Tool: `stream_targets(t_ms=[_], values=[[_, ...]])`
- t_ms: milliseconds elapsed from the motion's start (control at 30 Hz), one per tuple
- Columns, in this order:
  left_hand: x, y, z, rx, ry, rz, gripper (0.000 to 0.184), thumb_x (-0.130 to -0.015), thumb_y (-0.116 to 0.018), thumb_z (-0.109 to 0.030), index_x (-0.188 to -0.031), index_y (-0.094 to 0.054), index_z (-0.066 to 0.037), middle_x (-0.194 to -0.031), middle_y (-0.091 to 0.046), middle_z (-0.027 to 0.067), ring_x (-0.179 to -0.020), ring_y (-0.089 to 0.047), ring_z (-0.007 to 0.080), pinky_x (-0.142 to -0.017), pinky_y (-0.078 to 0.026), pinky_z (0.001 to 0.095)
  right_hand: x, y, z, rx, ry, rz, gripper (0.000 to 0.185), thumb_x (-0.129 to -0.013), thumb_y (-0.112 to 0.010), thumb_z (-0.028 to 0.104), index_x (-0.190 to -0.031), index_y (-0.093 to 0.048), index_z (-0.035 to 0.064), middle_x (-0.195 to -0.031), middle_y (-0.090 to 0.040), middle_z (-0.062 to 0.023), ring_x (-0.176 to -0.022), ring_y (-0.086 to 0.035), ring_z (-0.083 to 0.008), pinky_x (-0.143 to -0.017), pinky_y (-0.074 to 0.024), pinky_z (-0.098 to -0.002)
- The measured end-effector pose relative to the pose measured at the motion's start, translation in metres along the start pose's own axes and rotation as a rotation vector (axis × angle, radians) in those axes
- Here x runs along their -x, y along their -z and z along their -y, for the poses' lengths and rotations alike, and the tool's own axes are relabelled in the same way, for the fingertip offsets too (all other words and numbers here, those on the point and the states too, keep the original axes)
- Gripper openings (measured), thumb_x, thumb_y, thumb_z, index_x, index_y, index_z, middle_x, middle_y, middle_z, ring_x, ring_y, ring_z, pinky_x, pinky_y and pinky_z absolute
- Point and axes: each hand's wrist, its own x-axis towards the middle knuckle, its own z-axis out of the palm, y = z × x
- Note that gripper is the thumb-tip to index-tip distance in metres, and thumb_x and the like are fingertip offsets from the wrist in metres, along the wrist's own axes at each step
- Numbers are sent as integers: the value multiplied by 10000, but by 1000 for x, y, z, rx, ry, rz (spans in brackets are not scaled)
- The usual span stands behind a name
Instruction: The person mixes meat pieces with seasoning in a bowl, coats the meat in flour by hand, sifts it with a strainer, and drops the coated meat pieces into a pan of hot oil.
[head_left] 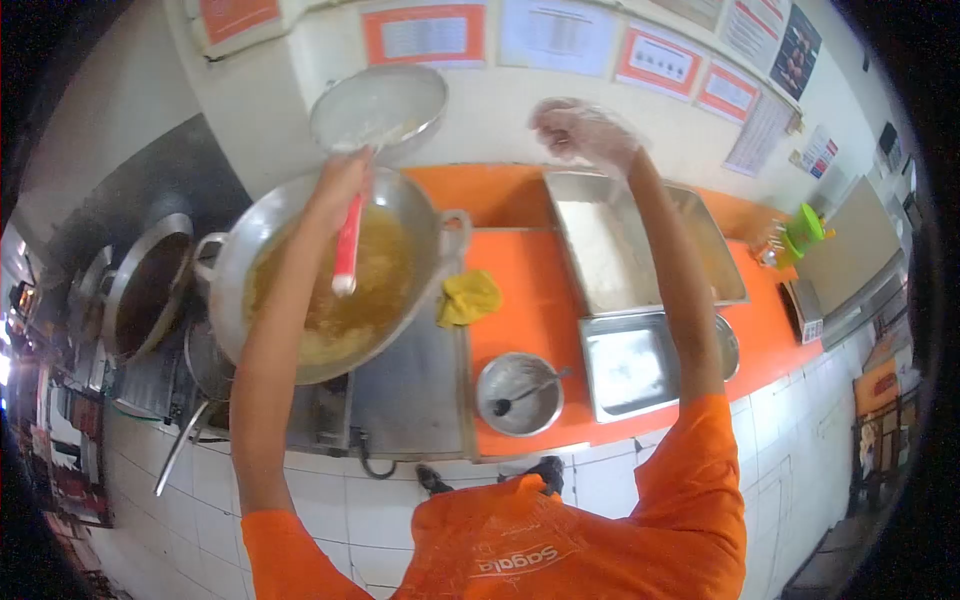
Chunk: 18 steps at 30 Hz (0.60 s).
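My left hand [341, 190] is closed around the red-and-white handle [350, 240] of a round strainer [380, 100]. White residue clings to the strainer's bowl, which is lifted at the far edge of a large wok [230, 310]. Brownish-yellow oil [380, 265] with pale foam fills the wok under my left forearm. My right hand [585, 132], in a clear glove coated with white, is raised near the wall. Its fingers are loosely curled and slightly blurred, with nothing visible in them. Below it stands a deep metal pan [570, 215] holding white powder [605, 250].
A yellow cloth [470, 297] lies right of the wok. Nearer me are a metal bowl [520, 420] with a spoon [525, 392] and a shallow steel tray [630, 365]. A second wok [150, 290] stands left. Green containers [803, 232] and a scale [802, 310] are far right.
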Motion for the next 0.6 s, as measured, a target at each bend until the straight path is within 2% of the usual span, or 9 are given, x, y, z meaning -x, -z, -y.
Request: stream_targets(t_ms=[33, 167, 233, 367, 400, 433, 467, 500, 600], values=[[-15, -36, -6, 40, -33, 35, 252, -944, -545, -269, -783, -510, -78, -591, -417, -28, -474, -389, 97, -435, -329, 272, 17, 33, -19, -42, -36, -47, 119, -883, -548, 130, -956, -622, 71, -816, -548, 10, -740, -537, -105, -671, -471, -239], [-49, -204, -9, 242, -147, 83, 236, -925, -537, -230, -751, -516, -72, -588, -442, 1, -478, -404, 114, -448, -359, 287, 69, 140, -146, 671, 389, -42, 191, -819, -574, 162, -967, -638, 58, -839, -626, -79, -698, -604, -208, -667, -514, -313], [-79, -284, 29, 323, -122, 94, 234, -922, -525, -227, -756, -528, -63, -597, -468, 28, -489, -428, 132, -456, -378, 308, 72, 182, -226, 735, 371, 50, 199, -823, -562, 147, -992, -635, 72, -926, -632, -75, -804, -615, -234, -728, -516, -345], [-125, -372, 160, 79, 49, -159, 344, -927, -502, -329, -840, -593, -9, -622, -558, 72, -533, -518, 203, -507, -435, 386, 117, 111, -298, 1082, 396, 80, 198, -830, -541, 138, -1009, -615, 97, -1178, -567, -51, -1064, -559, -224, -885, -478, -374], [-169, -378, 245, 2, 46, -306, 401, -923, -493, -371, -836, -607, 4, -638, -590, 96, -566, -574, 216, -547, -478, 391, 131, 72, -294, 871, 208, 142, 179, -839, -527, 133, -991, -612, 95, -1224, -546, -30, -1091, -550, -221, -915, -461, -368], [-212, -383, 327, -75, 55, -453, 459, -919, -485, -413, -832, -621, 17, -654, -622, 120, -600, -629, 229, -587, -520, 396, 137, 34, -309, 934, 269, 97, 168, -833, -535, 126, -976, -617, 92, -1181, -578, -32, -1015, -594, -223, -849, -494, -358], [-124, -364, 261, -75, 137, -302, 432, -924, -492, -365, -821, -627, 32, -668, -645, 155, -593, -656, 256, -570, -537, 408, 147, -3, -321, 792, 225, 76, 165, -858, -524, 156, -974, -621, 89, -1135, -598, -45, -953, -616, -212, -793, -505, -351], [-102, -359, 268, 92, 145, -401, 391, -921, -506, -309, -820, -622, 50, -659, -648, 169, -532, -641, 273, -494, -518, 397, 155, -38, -331, 650, 180, 65, 175, -883, -513, 186, -971, -625, 85, -1090, -618, -59, -891, -639, -202, -737, -516, -345], [-130, -377, 338, 184, 214, -477, 326, -912, -501, -277, -789, -569, 18, -576, -575, 103, -449, -574, 222, -430, -489, 373, 173, -77, -351, -283, -524, 13, 147, -923, -543, 158, -1016, -628, 84, -1068, -625, -50, -911, -612, -170, -771, -505, -303]])
